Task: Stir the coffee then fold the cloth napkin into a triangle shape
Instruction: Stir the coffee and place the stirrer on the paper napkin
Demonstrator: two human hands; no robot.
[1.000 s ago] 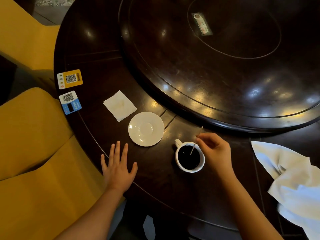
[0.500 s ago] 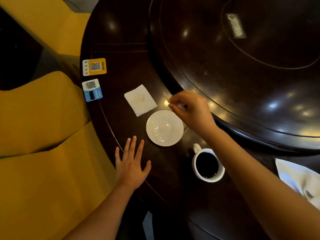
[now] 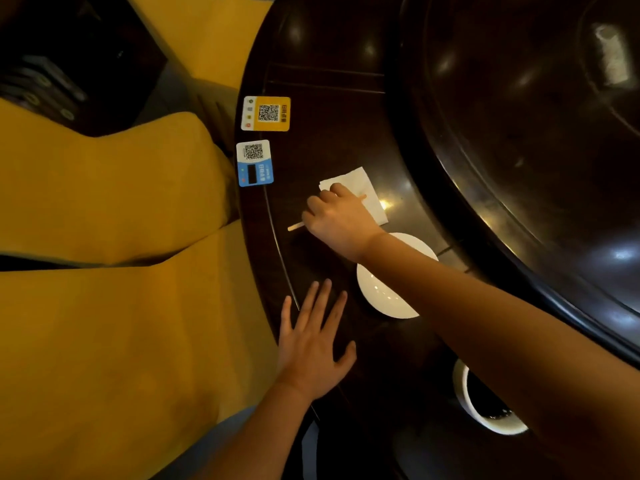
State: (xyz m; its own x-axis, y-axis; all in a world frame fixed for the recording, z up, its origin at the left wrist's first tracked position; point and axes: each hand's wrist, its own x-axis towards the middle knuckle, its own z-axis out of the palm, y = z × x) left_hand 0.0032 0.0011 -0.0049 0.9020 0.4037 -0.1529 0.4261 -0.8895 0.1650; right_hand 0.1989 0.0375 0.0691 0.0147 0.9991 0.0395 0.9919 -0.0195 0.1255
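Observation:
My right hand (image 3: pixel 341 221) reaches across the dark table (image 3: pixel 346 98) and is shut on a thin wooden stir stick (image 3: pixel 295 227), whose end pokes out to the left of the fist. The hand lies over the near corner of a small white paper napkin (image 3: pixel 363 188). The white cup of black coffee (image 3: pixel 485 405) stands at the lower right, half hidden by my right forearm. My left hand (image 3: pixel 313 344) rests flat on the table edge, fingers spread, holding nothing. The large cloth napkin is out of view.
An empty white saucer (image 3: pixel 384 299) sits between the hands, partly under my forearm. Two QR-code cards, one yellow (image 3: pixel 266 113) and one blue (image 3: pixel 255 163), lie at the table's left edge. A raised round turntable (image 3: pixel 519 133) fills the right. Yellow chairs (image 3: pixel 104 237) stand on the left.
My right hand lifted the stick out of the cup and carried it left past the saucer to the paper napkin. The view swung left, so the cloth napkin dropped out of sight.

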